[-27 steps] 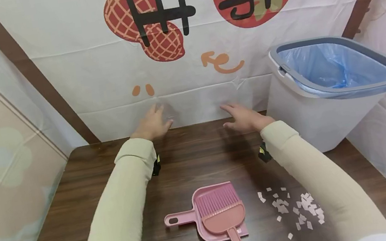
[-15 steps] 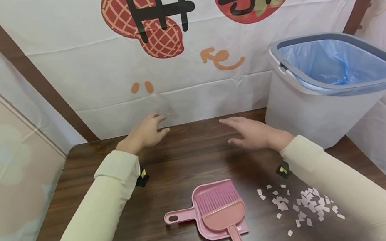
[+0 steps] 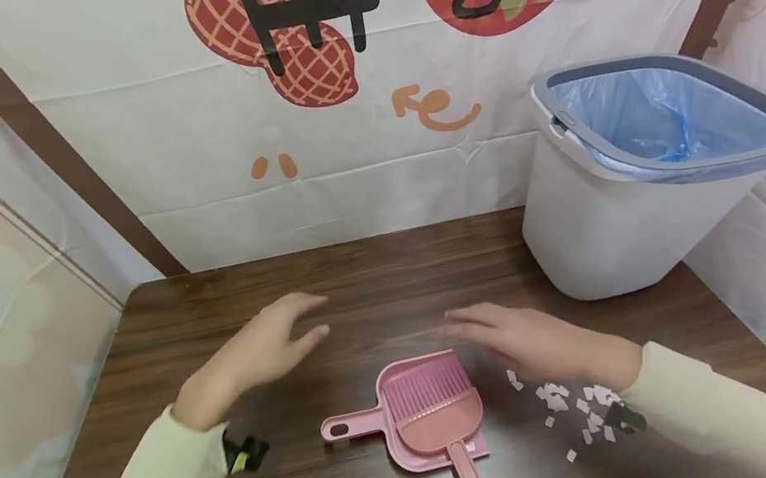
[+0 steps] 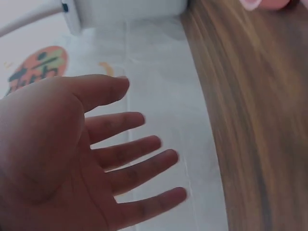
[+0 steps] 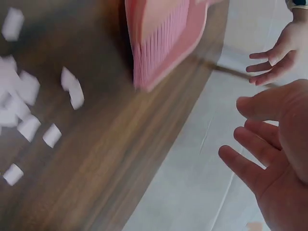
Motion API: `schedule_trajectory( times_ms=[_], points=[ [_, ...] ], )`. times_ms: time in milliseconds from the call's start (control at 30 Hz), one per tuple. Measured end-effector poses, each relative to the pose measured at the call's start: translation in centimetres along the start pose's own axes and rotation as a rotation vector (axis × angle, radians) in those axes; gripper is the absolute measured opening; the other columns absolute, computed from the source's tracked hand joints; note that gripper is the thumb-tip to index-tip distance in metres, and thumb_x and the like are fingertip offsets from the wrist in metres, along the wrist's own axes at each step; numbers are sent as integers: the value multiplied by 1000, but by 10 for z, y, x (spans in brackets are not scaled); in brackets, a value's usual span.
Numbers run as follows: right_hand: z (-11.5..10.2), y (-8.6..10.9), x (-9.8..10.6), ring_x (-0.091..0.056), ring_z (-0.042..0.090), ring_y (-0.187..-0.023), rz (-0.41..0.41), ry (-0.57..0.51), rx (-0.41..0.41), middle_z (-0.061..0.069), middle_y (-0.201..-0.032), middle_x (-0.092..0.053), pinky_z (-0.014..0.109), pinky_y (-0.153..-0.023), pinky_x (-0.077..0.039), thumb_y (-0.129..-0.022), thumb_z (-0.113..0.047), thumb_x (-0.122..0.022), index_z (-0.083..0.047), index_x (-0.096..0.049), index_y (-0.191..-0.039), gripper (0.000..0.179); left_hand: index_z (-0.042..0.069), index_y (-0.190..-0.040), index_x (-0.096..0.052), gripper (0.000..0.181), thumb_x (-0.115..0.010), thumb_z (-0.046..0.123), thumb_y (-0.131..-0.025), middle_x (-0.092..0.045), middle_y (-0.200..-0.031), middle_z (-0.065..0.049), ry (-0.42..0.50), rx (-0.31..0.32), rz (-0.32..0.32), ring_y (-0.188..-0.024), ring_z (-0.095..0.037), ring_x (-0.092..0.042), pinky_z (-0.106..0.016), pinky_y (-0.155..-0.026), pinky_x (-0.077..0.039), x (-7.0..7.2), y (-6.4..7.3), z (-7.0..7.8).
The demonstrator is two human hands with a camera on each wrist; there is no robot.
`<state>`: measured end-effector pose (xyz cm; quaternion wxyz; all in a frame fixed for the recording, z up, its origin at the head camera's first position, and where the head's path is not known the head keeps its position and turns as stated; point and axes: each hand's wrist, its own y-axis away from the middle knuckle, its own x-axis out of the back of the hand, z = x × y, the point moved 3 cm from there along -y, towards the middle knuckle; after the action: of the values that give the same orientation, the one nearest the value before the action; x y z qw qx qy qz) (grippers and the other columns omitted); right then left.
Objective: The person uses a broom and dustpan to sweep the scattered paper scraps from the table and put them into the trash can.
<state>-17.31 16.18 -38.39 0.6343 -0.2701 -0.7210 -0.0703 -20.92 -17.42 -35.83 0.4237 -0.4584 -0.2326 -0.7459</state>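
Note:
A pink dustpan lies on the wooden table, its handle pointing left. On top of it rests a small pink hand broom, bristles toward the back and handle toward the front. My left hand hovers above the table, left of and behind the dustpan, fingers spread and holding nothing. In the left wrist view its palm and straight fingers show plainly. Over the right rear of the dustpan hangs my right hand, relaxed and without anything in it. White paper scraps lie scattered beneath the right hand and wrist.
A white trash bin with a grey rim and blue liner stands at the back right of the table. A printed cloth hangs behind the table, and more cloth covers both sides.
Both hands have drawn back from the rear cloth toward the dustpan and spread somewhat apart at the wrists. The dustpan, broom and bin stay in place.

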Motion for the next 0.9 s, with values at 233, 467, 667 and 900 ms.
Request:
schedule_trajectory(
  times_ms=[233,467,667,900],
  points=[
    [-39,20,-18,-57,29,-128,-11,98,142,15,-143,-56,42,-101,-51,-87,1,-68,-13,-52,-145,61,-4,-137,-59,43,-67,16,-99,-60,-135,-22,58,-5,77,-127,-40,-56,-58,-105,-43,-28,55,1],
    [-70,28,-46,-55,23,-132,8,135,283,9,-142,-58,37,-107,-47,-98,-12,-56,-17,-58,-142,45,-3,-140,-56,48,-69,16,-98,-57,-140,-19,149,14,68,-131,-38,-54,-56,-107,-43,-65,70,8],
    [-82,30,-63,-53,20,-134,-27,199,352,6,-145,-56,33,-110,-43,-102,-22,-52,-22,-60,-141,40,-5,-140,-54,52,-72,15,-96,-58,-139,-17,191,-31,75,-128,-34,-56,-54,-104,-46,-89,75,13],
    [-88,32,-73,-52,18,-134,-101,294,372,3,-146,-56,32,-111,-41,-101,-26,-54,-26,-62,-138,38,-5,-132,-61,46,-76,9,-91,-66,-124,-12,208,-96,154,-114,-25,-64,-46,-95,-52,-107,76,15]
  ],
)
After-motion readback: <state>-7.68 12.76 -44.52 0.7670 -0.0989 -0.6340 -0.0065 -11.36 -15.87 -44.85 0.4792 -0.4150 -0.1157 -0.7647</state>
